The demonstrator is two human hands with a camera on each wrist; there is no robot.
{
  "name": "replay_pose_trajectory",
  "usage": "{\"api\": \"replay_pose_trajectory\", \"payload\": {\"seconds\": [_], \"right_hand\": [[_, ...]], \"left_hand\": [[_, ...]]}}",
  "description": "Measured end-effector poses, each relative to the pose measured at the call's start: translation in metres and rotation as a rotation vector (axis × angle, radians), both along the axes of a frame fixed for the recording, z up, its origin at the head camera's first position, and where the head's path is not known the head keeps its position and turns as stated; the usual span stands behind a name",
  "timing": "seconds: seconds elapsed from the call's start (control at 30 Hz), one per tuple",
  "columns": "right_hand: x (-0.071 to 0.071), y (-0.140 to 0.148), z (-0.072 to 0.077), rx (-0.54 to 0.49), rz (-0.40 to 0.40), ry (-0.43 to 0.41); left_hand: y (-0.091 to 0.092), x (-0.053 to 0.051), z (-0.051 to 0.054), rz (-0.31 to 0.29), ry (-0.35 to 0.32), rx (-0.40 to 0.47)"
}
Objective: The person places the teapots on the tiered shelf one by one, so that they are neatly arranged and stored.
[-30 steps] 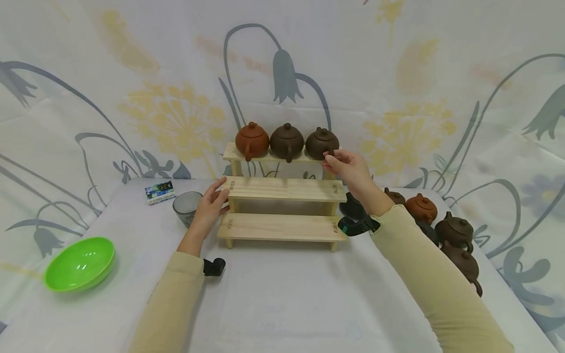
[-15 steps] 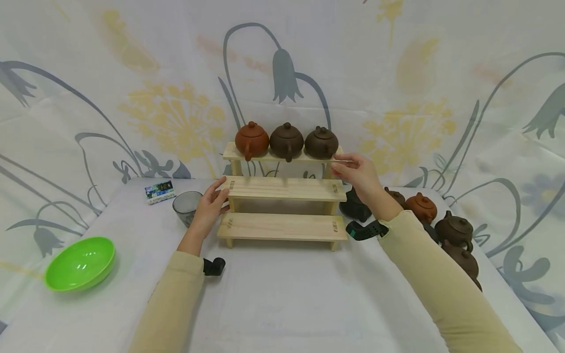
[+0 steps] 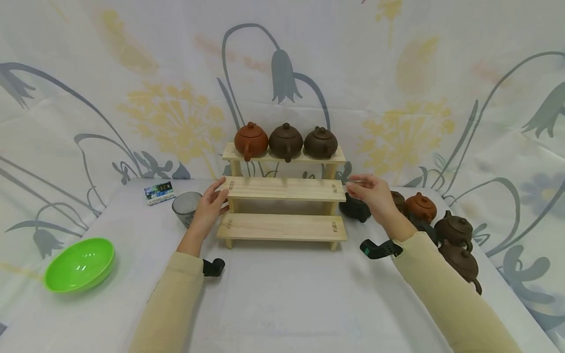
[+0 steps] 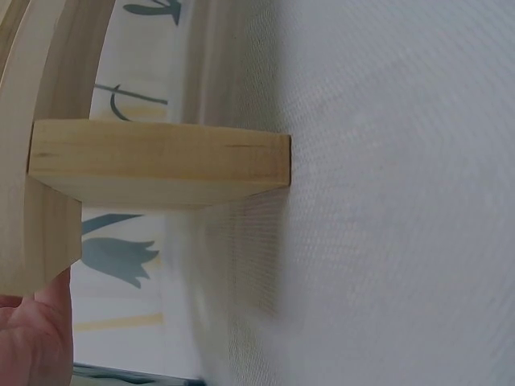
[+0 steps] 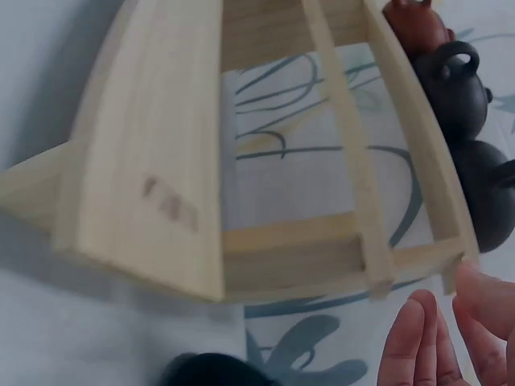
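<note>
A three-step wooden stand (image 3: 282, 189) is in the middle of the table in the head view. Along its top step sit a reddish-orange teapot (image 3: 250, 141), a brown teapot (image 3: 285, 141) and a dark brown teapot (image 3: 321, 142), the last one at the right. My left hand (image 3: 205, 211) touches the left end of the middle step, fingers mostly straight. At the other end, my right hand (image 3: 375, 196) is beside the middle step, holding nothing, its fingers loosely bent. In the right wrist view its fingertips (image 5: 422, 310) appear close to the stand's end; contact cannot be told.
Behind and right of the right hand stand a black teapot (image 3: 355, 210), an orange teapot (image 3: 420, 207), a dark brown teapot (image 3: 453, 229) and others, partly hidden. On the left are a grey glass (image 3: 184, 206), a small patterned box (image 3: 159, 192) and a green bowl (image 3: 79, 264).
My right hand has let go of the right-hand teapot on the top step and moved down and to the right. The left hand has stayed in place.
</note>
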State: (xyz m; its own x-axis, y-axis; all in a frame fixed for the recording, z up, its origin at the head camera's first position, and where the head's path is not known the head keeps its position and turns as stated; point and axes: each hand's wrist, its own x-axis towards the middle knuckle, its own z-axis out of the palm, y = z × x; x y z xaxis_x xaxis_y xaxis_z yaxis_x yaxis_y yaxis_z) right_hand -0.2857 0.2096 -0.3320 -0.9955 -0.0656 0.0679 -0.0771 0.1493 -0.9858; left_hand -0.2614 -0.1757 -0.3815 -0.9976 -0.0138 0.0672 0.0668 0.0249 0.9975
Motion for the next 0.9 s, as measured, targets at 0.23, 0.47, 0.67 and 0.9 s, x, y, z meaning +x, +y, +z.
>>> {"api": "replay_pose_trajectory", "payload": {"seconds": [0.23,0.47,0.67,0.9], "right_hand": [[0.011,0.014,-0.021,-0.006,-0.052,-0.053],[0.024,0.028,-0.038,-0.020,-0.084,-0.064],[0.029,0.039,-0.053,-0.002,-0.121,-0.093],[0.032,0.043,-0.068,0.043,-0.159,-0.164]], "left_hand": [[-0.001,-0.001,-0.001,-0.001,-0.003,-0.009],[0.000,0.000,0.001,0.002,-0.018,-0.009],[0.000,0.000,0.001,0.000,-0.013,-0.008],[0.000,0.000,0.002,-0.001,-0.014,-0.013]]}}
